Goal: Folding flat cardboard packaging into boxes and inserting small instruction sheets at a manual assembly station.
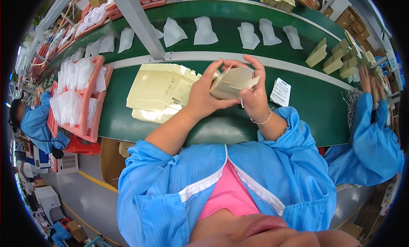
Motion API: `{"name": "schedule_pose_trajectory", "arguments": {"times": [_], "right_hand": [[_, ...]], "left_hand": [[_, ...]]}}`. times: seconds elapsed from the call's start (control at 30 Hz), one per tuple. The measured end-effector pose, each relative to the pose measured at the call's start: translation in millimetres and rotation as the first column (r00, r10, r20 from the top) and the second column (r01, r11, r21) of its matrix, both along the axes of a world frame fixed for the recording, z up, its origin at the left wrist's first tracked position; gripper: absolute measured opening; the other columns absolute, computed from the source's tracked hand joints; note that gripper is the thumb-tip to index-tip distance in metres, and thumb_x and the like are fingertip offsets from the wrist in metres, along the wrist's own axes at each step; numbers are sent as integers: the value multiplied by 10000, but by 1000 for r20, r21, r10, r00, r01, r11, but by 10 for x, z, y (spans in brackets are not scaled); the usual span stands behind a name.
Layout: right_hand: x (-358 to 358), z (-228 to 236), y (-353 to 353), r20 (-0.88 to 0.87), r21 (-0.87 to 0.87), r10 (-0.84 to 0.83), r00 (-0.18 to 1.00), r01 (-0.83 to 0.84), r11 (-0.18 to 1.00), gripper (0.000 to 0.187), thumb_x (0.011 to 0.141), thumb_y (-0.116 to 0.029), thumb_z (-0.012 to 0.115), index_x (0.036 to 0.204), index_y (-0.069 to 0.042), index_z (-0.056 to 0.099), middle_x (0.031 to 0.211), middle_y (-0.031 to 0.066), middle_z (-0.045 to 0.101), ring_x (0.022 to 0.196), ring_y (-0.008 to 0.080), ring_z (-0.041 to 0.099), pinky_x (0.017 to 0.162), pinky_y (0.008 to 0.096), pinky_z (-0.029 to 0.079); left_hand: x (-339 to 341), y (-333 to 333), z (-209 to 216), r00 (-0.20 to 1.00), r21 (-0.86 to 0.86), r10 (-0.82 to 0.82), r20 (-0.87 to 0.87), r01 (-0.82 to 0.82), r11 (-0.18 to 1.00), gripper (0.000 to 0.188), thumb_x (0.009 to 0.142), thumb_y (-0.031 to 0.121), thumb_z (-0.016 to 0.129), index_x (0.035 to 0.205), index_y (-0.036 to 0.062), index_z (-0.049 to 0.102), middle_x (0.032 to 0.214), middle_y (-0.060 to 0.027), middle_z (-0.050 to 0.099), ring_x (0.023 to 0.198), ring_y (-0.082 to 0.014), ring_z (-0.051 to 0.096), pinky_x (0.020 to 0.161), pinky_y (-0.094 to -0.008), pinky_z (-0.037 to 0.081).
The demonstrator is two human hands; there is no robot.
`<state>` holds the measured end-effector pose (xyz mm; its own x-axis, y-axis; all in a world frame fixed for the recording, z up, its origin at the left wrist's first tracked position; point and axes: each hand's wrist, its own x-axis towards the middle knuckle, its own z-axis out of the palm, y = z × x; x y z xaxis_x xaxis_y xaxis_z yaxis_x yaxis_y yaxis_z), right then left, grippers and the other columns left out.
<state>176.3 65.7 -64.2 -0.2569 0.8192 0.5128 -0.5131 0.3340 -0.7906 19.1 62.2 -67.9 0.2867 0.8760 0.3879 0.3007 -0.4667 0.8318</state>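
Observation:
Between my hands, above the green work surface, is a small cream cardboard box (232, 83) with its end flaps standing up. My left hand (208, 87) grips its left side, fingers curled over the far edge and thumb beneath. On the box's right side, my right hand (254, 87) holds it with thumb and fingers near the flaps. The box's inside cannot be made out. Left of it lies a pile of flat, unfolded cream cartons (155, 89). Just right of my right hand rests a small stack of white printed leaflets (280, 92).
Pink trays (97, 98) with white-wrapped items stand at the left. White pouches (205, 30) lie along the green conveyor (230, 12) beyond a metal rail. Cream boxes (317, 53) stand at the far right. A grey post (138, 25) rises ahead. Co-workers in blue sit on both sides.

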Motion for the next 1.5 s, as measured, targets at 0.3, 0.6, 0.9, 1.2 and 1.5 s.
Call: {"name": "schedule_pose_trajectory", "arguments": {"times": [0.3,0.6,0.9,1.2,1.5], "right_hand": [[-125,50,-176,-159,-214,72,985,-106,971,521,917,-132,522,1371,-75,275,1250,168,505,1136,222,501,978,339,408],[83,213,-155,264,-88,61,963,-39,995,325,902,-119,562,1212,-19,544,1215,131,568,1113,189,536,947,303,434],[30,233,-215,360,-234,3,933,87,968,333,876,-79,595,1195,5,551,1214,118,568,1103,183,545,930,301,446],[244,195,-192,538,400,-408,737,202,894,559,735,-33,708,1252,-52,497,1217,126,561,1088,281,559,930,347,447],[546,-31,-92,752,623,-537,382,-145,769,557,619,-66,773,1128,-94,549,1190,103,550,1137,339,486,950,367,420]], "left_hand": [[-69,60,-275,998,613,61,-26,-32,789,917,542,222,858,1322,242,376,1026,-111,617,825,-321,642,631,-370,533],[-16,-71,-278,999,470,43,-1,-37,882,1087,551,204,866,1396,143,186,1015,-153,600,851,-321,640,688,-372,537],[-68,-34,-287,994,517,78,-78,-27,856,1108,554,255,863,1408,123,169,1064,-162,585,849,-331,642,696,-374,536],[-92,48,-122,980,406,186,-78,-139,903,1019,625,387,808,1411,111,222,1197,-141,538,1005,-277,595,815,-321,491],[-83,211,-302,851,-419,86,517,165,893,743,791,160,712,1366,18,264,1266,-154,485,1110,-219,522,935,-343,435]]}}
